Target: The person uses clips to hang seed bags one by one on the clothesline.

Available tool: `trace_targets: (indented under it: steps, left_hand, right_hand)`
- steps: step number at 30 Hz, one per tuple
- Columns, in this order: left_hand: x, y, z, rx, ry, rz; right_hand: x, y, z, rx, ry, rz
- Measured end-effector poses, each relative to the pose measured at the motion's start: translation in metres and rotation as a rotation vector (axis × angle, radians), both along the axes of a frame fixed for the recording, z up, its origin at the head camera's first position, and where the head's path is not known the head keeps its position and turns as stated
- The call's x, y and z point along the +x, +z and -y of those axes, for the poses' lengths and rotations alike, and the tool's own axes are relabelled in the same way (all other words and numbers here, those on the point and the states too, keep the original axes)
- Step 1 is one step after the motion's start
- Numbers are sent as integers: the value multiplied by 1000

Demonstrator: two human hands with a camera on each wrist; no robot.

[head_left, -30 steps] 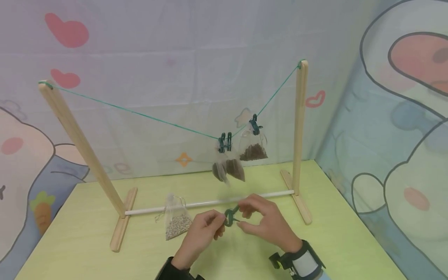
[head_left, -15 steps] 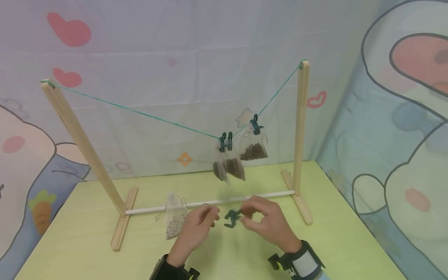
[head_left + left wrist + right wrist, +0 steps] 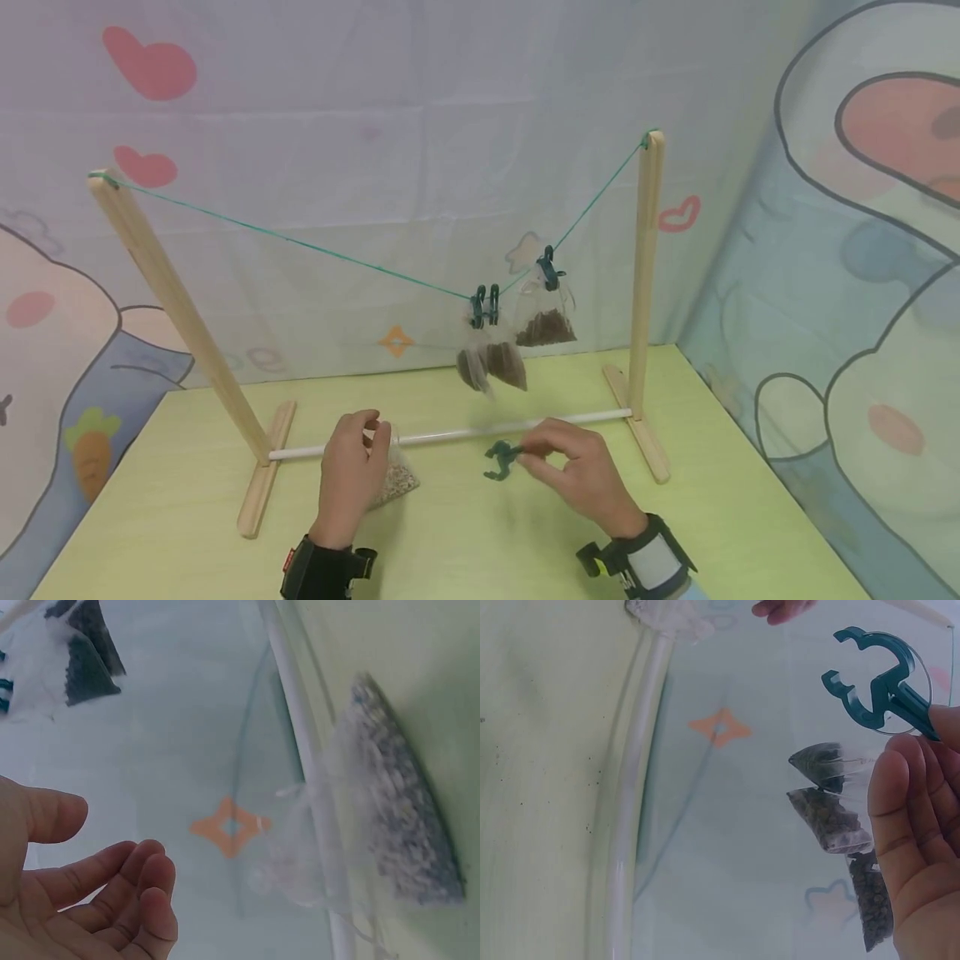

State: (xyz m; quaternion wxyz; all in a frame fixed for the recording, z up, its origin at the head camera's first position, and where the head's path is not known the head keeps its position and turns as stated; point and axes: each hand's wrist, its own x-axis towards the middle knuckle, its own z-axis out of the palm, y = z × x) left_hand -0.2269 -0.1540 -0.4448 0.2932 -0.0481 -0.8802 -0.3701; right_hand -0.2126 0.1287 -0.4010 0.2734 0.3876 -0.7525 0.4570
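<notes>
My right hand [image 3: 581,475] pinches a green plastic spring clip [image 3: 501,460] by its handles, above the table. Its jaws stand spread, pointing left, clear in the right wrist view [image 3: 885,682]. My left hand [image 3: 352,475] is at a small sheer drawstring bag [image 3: 395,482] of pale speckled grains and partly covers it from above. In the left wrist view the left fingers [image 3: 112,892] are loosely bent with nothing between them, apart from the grain bag [image 3: 405,802].
A green string [image 3: 300,243] sags between two wooden posts [image 3: 647,275]. Clips on it hold two dark-filled bags [image 3: 506,362] at the low point and another brown-filled bag [image 3: 546,327] to their right. A white rod [image 3: 450,435] joins the post bases just above the yellow-green table [image 3: 187,500].
My left hand has let go of the clip and moved left to the grain bag. The right hand keeps the clip, whose jaws now stand spread.
</notes>
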Motion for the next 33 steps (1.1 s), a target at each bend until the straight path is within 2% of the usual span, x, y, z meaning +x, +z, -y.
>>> trace_targets:
  steps: [4, 7, 12, 16, 20, 26, 33]
  left_hand:
    - [-1, -5, 10, 9, 45, 57]
    - [-3, -9, 17, 17, 68, 126]
    - [-8, -14, 23, 11, 93, 245]
    - [-12, -19, 25, -6, 99, 294]
    - [-14, -22, 27, -13, 78, 340]
    - [-16, -27, 30, 23, 15, 426]
    - [-19, -31, 33, 72, 5, 481]
  right_hand:
    - [5, 5, -2, 5, -8, 12]
    - [4, 4, -2, 5, -15, 22]
    - [2, 2, -4, 4, -28, 26]
    - [1, 0, -4, 1, -41, 17]
    - [0, 0, -5, -3, -41, 21]
    - [0, -1, -5, -10, -42, 37]
    - [0, 0, -6, -15, -44, 43]
